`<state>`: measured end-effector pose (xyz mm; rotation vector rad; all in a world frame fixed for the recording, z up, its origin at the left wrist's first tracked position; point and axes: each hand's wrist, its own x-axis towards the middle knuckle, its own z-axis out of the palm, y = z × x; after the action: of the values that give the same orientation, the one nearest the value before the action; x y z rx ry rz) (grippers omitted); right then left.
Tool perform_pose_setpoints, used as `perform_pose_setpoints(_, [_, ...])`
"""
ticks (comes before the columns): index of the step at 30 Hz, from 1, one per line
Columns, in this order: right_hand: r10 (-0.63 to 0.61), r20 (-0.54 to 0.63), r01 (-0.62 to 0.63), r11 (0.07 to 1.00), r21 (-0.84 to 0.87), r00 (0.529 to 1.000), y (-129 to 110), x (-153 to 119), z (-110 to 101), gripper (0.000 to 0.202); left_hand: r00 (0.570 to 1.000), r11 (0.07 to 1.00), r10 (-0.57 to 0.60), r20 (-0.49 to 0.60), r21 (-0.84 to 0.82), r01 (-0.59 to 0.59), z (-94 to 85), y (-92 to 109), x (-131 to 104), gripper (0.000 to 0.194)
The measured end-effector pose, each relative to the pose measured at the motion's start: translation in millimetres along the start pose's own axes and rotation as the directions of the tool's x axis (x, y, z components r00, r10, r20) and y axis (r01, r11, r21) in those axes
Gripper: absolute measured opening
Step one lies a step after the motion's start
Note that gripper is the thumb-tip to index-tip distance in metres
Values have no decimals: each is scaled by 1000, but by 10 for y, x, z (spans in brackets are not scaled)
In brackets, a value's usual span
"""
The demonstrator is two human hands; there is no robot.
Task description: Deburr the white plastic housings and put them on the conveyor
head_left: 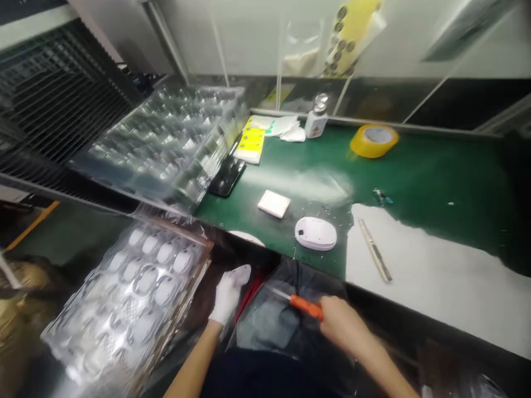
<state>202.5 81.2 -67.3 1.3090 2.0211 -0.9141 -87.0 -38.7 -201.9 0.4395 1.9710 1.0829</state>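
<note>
Bottle label (316,128) unreadable; left hand (226,297) clamped on white piece (242,273), right hand (337,319) on orange-handled tool (305,306).

Yellow tape roll (365,145) and white bottle (316,125) on the green tabletop (440,182)

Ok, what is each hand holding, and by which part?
The left hand holds a white piece by its near end; the right hand, an orange-handled tool by its handle's rear.
</note>
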Motion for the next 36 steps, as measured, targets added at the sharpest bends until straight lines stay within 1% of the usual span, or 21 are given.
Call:
perform_pose_setpoints(2, [-13, 33, 13, 1000, 9, 999, -28, 34, -3, 32, 985, 963, -164, -49, -223, 149, -15, -44, 60, 12])
perform_pose_setpoints(3, [-22, 50, 22, 1000, 6, 999, -36, 47, 1, 30, 970, 916, -239, -35, -340, 213, -22, -66, 102, 14])
perform_pose_setpoints(5, [-15, 76, 15, 1000, -3, 997, -44, 62, 16, 28, 928, 777, -372, 29, -536, 329, -40, -104, 201, 14])
perform_pose_setpoints(6, [-17, 91, 18, 1000, -10, 996, -44, 64, 26, 27, 907, 700, -417, 68, -612, 368, -51, -120, 248, 17])
perform_pose_setpoints(8, [-15, 108, 16, 1000, -16, 994, -39, 57, 45, 26, 870, 552, -474, 137, -724, 414, -68, -145, 323, 21])
perform_pose_setpoints(10, [-1, 96, 1, 1000, 0, 995, -27, 43, 56, 25, 840, 433, -510, 187, -788, 438, -78, -158, 360, 25])
perform_pose_setpoints(12, [7, 87, -8, 1000, 7, 996, -12, 27, 60, 26, 820, 356, -528, 218, -820, 448, -95, -146, 359, 31])
perform_pose_setpoints(14, [-26, 102, 24, 1000, 16, 994, -5, 21, 71, 25, 829, 321, -512, 225, -845, 427, -146, -94, 327, 35])
perform_pose_setpoints(17, [-121, 94, 116, 991, 63, 988, -60, 63, 131, 29, 884, 335, -436, 167, -882, 332, -310, 97, 217, 39])
perform_pose_setpoints(19, [-160, 27, 157, 985, 67, 987, -164, 147, 209, 36, 925, 375, -365, 108, -892, 252, -442, 298, 87, 44])
perform_pose_setpoints(21, [-139, -77, 143, 988, 51, 987, -315, 275, 307, 45, 959, 420, -275, 74, -888, 189, -539, 530, -89, 52])
perform_pose_setpoints(23, [-106, -159, 116, 992, 56, 982, -477, 421, 408, 50, 983, 484, -172, 57, -864, 135, -566, 755, -290, 59])
perform_pose_setpoints(25, [-109, -192, 125, 989, 76, 975, -603, 539, 497, 54, 998, 609, -29, 48, -791, 56, -514, 928, -486, 59])
perform_pose_setpoints(27, [-131, -223, 158, 982, 106, 966, -663, 589, 572, 59, 994, 726, 76, 78, -688, -2, -401, 1020, -651, 56])
perform_pose_setpoints(29, [-150, -257, 188, 974, 130, 955, -655, 556, 632, 62, 989, 794, 81, 122, -608, 10, -256, 1024, -777, 56])
perform_pose_setpoints(31, [-152, -335, 230, 951, 207, 930, -609, 457, 679, 56, 986, 828, 45, 163, -558, 55, -108, 967, -872, 55])
perform_pose_setpoints(32, [-140, -391, 275, 909, 312, 910, -584, 393, 697, 52, 982, 840, 35, 183, -537, 70, -38, 930, -914, 54])
perform_pose_setpoints(33, [-120, -437, 336, 822, 459, 891, -563, 328, 711, 51, 978, 851, 33, 205, -518, 79, 28, 898, -955, 53])
perform_pose_setpoints(34, [-98, -461, 399, 677, 619, 882, -549, 265, 722, 52, 973, 860, 36, 230, -502, 87, 89, 874, -997, 52])
perform_pose_setpoints(35, [-77, -461, 436, 489, 756, 884, -542, 210, 730, 55, 964, 865, 36, 263, -491, 102, 144, 864, -1040, 50])
perform_pose_setpoints(36, [-61, -437, 434, 302, 849, 897, -543, 164, 736, 60, 954, 863, 29, 300, -489, 127, 193, 867, -1082, 49])
